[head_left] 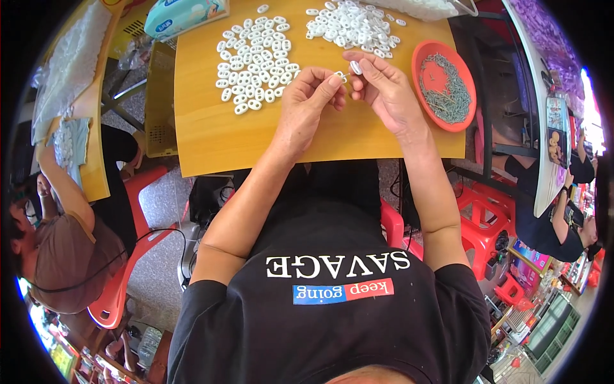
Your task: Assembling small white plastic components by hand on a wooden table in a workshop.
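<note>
Both my hands meet above the front half of the table, thumbs and fingers pinched. My left hand point(311, 101) holds a small white piece point(341, 77) at its fingertips, mostly covered by the thumb. A thin metal bit shows between the two hands; whether it is a screw I cannot tell. My right hand point(386, 88) pinches a white oval piece point(355, 66) on edge. Left of my hands, white oval two-hole pieces point(253, 61) lie spread out singly. A heaped pile of similar white pieces point(352, 27) sits beyond them.
An orange-red bowl point(419, 64) of thin grey metal screws or pins point(451, 96) stands at the right table edge. A blue tissue pack point(185, 14) lies at the far left, a clear bag of white parts point(416, 6) at the far right. Co-workers sit at tables on both sides.
</note>
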The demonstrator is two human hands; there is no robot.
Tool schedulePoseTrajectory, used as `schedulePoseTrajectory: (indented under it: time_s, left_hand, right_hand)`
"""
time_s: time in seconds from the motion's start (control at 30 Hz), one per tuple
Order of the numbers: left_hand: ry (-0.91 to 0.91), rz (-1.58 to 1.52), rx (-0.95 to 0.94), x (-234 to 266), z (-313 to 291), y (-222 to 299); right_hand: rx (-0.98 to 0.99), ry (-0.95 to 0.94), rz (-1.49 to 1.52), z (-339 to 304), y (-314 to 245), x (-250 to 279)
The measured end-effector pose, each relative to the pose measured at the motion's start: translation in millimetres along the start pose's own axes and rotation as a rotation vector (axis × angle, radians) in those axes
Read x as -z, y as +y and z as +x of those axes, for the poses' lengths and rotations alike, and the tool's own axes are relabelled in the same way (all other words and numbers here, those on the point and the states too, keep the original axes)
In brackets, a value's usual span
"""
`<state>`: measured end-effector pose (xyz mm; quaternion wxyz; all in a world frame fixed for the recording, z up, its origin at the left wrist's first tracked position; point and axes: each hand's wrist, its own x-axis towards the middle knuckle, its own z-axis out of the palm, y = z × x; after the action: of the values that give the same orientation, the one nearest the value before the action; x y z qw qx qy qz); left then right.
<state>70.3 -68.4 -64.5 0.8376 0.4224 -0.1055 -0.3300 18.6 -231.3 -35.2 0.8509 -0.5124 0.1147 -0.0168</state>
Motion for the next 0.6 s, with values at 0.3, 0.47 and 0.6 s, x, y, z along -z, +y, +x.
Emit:
schedulePoseTrajectory:
  time_s: [0.3, 0.47, 0.6]
  left_hand:
    - [0.023, -0.067, -0.023, 0.2, 1.1, -0.8]
    - [0.022, -0.124, -0.033, 2.9, 2.5, -2.6]
    - [0.008, -0.107, -0.027, 2.5, 2.3, -2.2]
  right_hand:
    - [0.053, -0.044, -0.017, -11.6, -0.4, -4.4]
    - [0.089, -0.008, -0.087, -14.2, -2.6, -8.5]
    - [0.118, 0.052, -0.22, -15.6, -0.4, -8.2]
